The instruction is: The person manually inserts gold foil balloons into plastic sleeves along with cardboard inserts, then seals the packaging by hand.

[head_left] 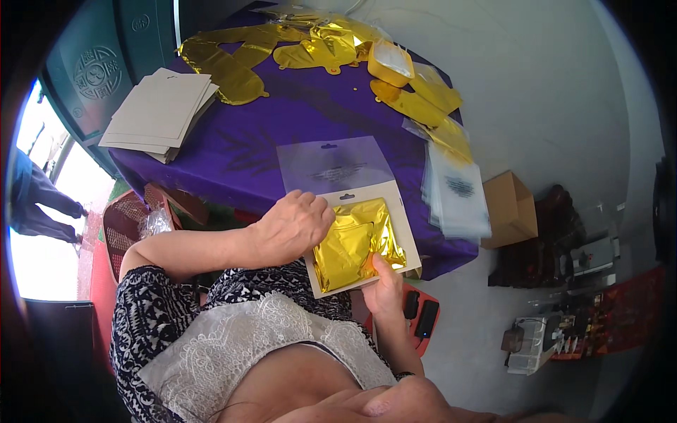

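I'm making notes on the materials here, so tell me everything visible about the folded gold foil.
The folded gold foil looks metallic, shiny and creased, roughly square, with a smaller folded layer on its face. It lies on a slotted pale card, turned slightly. The right hand has its thumb over the lower right part; the left hand is at the upper left, contact unclear.

Table (338, 116) under dark purple cloth, mid-view; I get smooth pale grey floor (462, 317) to its right. Dark green door (130, 60) upper left, round raised emblem on it. Just below the door, a bright opening (53, 271) on the left, daylight blown out on my feed. Red seat (425, 335) by the table's near right. Far right edge: dim, can't tell floor from wall.
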{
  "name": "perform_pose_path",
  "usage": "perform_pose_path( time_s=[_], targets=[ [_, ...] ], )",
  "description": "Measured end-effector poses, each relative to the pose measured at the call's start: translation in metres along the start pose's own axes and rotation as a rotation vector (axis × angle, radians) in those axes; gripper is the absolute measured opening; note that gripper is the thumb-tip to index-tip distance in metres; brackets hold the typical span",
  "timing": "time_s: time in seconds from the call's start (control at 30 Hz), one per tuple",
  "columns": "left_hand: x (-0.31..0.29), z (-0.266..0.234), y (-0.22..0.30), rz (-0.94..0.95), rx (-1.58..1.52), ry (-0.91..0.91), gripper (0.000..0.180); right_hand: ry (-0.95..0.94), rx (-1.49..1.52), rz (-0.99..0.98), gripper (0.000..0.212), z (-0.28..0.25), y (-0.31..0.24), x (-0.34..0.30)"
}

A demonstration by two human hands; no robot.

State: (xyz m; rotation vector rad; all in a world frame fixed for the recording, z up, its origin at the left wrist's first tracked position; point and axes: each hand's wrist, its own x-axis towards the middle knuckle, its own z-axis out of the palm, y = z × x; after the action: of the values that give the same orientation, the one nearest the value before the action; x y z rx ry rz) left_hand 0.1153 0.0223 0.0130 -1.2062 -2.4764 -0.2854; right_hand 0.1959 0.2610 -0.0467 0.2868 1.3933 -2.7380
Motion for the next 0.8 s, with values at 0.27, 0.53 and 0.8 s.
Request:
perform_pose_path(
  time_s=[0.27,0.53,0.8],
  targets=[
    [-0.009,-0.008,-0.018,-0.549,-0.524,0.432,0.051,-0.063,0.082,-0.006,0.048,0.015,0.009,0.000],
    [-0.026,-0.002,-0.010,-0.874,-2.044,0.361,0.045,-0.226,0.118,-0.006,0.051,0.030,0.025,-0.001],
    [-0.041,0.001,-0.016,-0.933,-2.182,0.213,0.032,-0.505,-0.274,0.147,0.070,-0.015,0.020,-0.016]
  ],
)
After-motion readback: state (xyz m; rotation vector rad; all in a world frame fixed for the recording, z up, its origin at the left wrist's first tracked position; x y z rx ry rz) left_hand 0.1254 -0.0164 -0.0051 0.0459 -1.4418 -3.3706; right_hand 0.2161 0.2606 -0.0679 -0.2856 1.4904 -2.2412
